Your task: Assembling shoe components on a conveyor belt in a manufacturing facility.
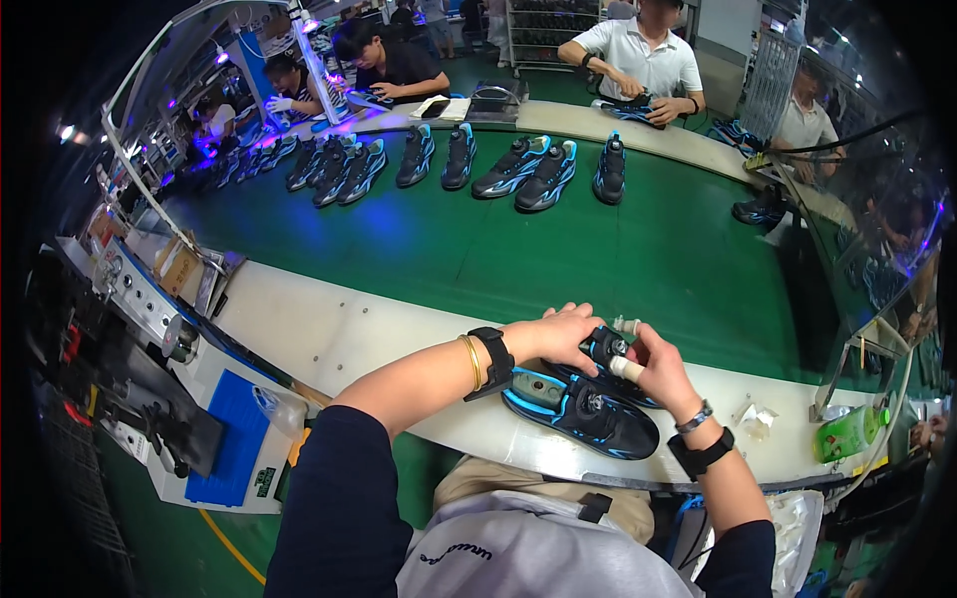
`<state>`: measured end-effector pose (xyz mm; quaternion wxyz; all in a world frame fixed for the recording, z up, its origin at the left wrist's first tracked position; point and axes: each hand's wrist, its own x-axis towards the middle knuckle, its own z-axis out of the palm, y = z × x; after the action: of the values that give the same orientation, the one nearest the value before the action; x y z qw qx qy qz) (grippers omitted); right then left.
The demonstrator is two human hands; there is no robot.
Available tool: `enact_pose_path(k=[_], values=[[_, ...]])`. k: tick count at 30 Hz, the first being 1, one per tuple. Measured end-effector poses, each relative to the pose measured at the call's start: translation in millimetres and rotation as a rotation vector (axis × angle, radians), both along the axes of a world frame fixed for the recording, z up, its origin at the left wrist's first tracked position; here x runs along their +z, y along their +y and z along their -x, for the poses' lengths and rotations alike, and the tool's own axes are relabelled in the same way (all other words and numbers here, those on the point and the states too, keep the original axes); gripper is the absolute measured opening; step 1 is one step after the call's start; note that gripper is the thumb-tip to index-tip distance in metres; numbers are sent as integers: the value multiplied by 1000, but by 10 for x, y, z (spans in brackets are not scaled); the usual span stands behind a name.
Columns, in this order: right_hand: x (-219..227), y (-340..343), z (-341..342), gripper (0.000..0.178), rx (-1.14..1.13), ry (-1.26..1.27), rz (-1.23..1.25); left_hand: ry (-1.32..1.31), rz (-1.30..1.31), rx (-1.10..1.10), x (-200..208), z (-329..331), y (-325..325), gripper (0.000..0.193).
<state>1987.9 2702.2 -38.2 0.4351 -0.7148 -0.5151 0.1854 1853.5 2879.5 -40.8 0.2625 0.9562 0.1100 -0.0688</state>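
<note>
Two black sneakers with blue trim are in front of me at the white bench edge. The nearer sneaker point(613, 427) lies on its sole, toe to the right, its blue-edged opening facing up, and neither hand is on it. Just behind it, my left hand point(570, 334) is closed over the upper of the farther sneaker point(602, 342), which it partly hides. My right hand point(661, 371) grips that same sneaker from the right, its thumb and a finger wrapped in pale covers beside a round dial on the tongue.
Beyond the bench runs a green conveyor belt point(449, 249) with several black-and-blue sneakers point(546, 184) along its far side. A green bottle point(847, 434) and a crumpled clear wrapper point(758, 421) are at right. Co-workers sit opposite; one handles a sneaker point(653, 108). A machine with a blue panel point(231, 439) stands left.
</note>
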Motion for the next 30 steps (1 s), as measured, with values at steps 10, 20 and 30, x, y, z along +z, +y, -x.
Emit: enact_pose_path(k=[10, 20, 30], values=[[-8, 13, 139, 27, -127, 78, -18, -27, 51, 17, 25, 37, -22, 64], [-201, -28, 215, 29, -145, 1, -84, -86, 21, -49, 0, 219, -108, 71], [-125, -649, 368, 58, 242, 30, 44, -484, -39, 32, -65, 1137, -502, 42]])
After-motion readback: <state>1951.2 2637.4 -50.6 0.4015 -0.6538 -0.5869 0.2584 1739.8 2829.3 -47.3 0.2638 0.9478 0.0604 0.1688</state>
